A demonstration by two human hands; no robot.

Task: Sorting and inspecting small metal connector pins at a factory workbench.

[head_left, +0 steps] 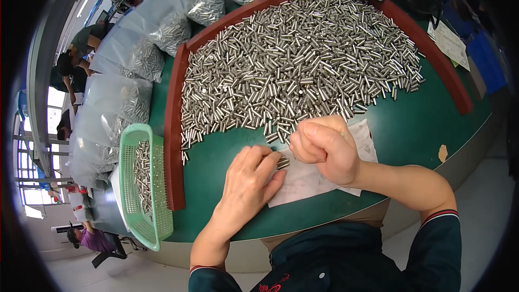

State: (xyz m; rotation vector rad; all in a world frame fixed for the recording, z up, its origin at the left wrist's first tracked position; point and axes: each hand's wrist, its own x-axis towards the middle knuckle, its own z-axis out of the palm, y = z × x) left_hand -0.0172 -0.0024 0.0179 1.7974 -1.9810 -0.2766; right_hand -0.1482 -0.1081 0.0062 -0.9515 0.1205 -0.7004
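The left hand (pixel 250 181) lies flat on a white paper (pixel 303 176), fingertips touching a few small metal pins (pixel 283 162). The right hand (pixel 324 148) is curled in a fist beside them; its grip hides whatever it holds. Beyond, a big pin heap (pixel 297 59) covers the green worktop (pixel 421 124), with a green basket (pixel 143 184) at left.
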